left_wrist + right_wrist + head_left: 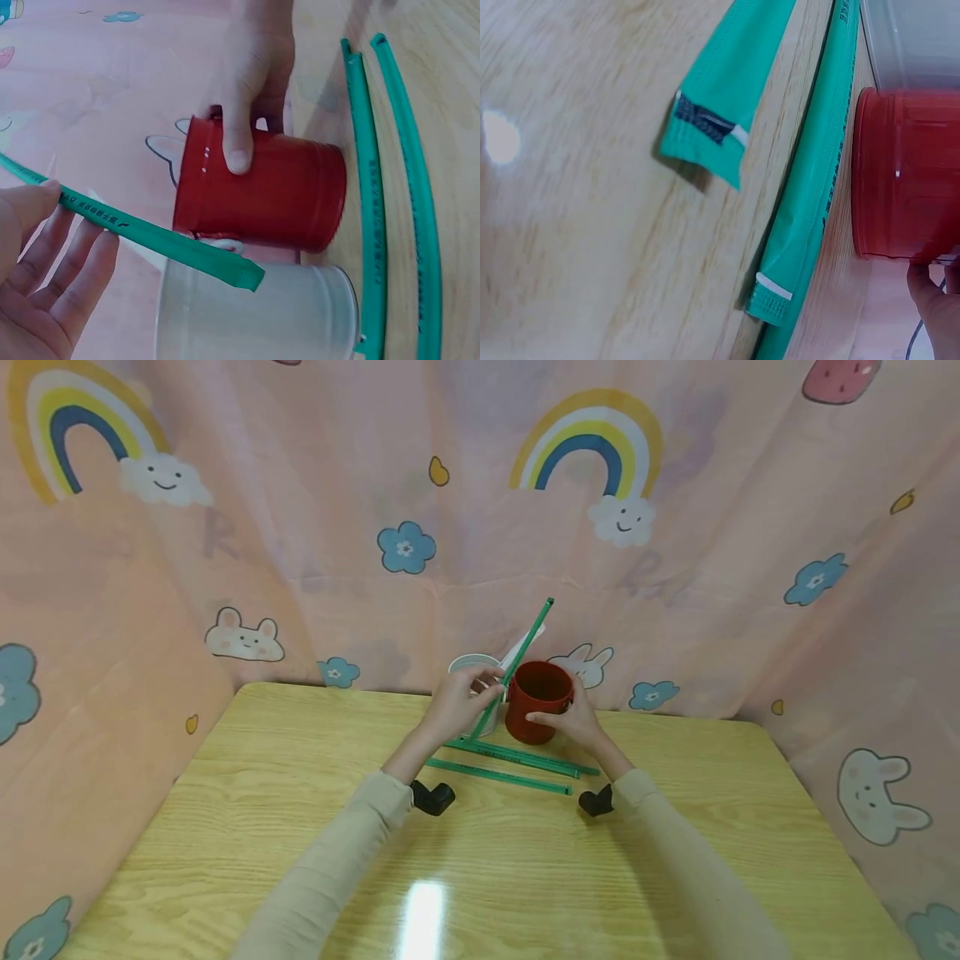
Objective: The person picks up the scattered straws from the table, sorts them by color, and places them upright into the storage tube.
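Within left hand (456, 702), packet (531, 638) slants up rightward.

green packets (367, 135) before red cup (262, 199), room above

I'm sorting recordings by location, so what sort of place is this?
Probably an indoor spot set up for recording hand work, though whether in a home or studio I cannot tell. A wood-grain table stands before rainbow-printed pink cloth, and a black device shows at each wrist.
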Tool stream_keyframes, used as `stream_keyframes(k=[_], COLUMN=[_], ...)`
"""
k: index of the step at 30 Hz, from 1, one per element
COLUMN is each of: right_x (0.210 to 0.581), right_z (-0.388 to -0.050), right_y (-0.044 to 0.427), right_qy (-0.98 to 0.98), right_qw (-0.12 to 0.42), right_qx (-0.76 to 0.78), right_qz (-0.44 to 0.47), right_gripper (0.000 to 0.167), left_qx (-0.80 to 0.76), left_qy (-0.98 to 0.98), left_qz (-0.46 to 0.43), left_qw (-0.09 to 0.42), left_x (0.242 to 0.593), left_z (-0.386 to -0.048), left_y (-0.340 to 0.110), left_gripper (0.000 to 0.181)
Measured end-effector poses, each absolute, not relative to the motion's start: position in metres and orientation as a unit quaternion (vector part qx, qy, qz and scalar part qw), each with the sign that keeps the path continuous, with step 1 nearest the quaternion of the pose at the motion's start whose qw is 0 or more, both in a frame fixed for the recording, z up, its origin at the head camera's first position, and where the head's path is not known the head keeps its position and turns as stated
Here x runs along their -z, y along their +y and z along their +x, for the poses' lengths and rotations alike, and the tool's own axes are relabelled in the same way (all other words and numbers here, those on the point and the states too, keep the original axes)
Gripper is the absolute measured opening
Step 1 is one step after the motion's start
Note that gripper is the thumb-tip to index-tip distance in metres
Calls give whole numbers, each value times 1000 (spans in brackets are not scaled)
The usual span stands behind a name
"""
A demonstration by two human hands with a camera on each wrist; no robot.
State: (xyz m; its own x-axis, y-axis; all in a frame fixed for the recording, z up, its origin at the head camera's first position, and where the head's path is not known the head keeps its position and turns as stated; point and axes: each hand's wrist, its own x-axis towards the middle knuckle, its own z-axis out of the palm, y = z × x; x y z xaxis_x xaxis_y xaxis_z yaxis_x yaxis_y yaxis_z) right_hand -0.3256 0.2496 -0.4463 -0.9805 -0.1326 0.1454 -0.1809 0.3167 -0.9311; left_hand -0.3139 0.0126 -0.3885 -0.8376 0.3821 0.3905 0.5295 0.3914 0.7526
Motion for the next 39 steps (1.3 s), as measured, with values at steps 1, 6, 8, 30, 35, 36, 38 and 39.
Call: stream_keyframes(k=[1, 6, 8, 30, 35, 36, 38, 39], right_x=[448, 462, 469, 472, 457, 454, 448, 445], right_z=[-327, -337, -341, -344, -334, -332, -327, -325], right_y=[250, 255, 257, 257, 253, 251, 249, 248], right_qy=[-811, -807, -805, -817, -812, -812, -815, -818], right_qw=[23, 32, 36, 32, 24, 23, 22, 22], right_qx=[-577, -581, -584, -570, -575, -575, -571, -568], right_qz=[99, 102, 102, 86, 92, 94, 95, 94], right_gripper=[89, 90, 89, 90, 89, 89, 88, 87], left_qx=[481, 495, 500, 588, 602, 603, 602, 601], left_qy=[-829, -816, -812, -751, -732, -731, -733, -735], left_qz=[-274, -275, -273, -251, -242, -240, -237, -235], left_qw=[82, 117, 127, 167, 206, 210, 211, 209], left_x=[387, 380, 378, 360, 369, 371, 376, 378], left_z=[-315, -319, -320, -334, -333, -333, -333, -333], left_y=[14, 24, 27, 57, 67, 69, 72, 73], left_gripper=[23, 22, 22, 25, 22, 22, 22, 22])
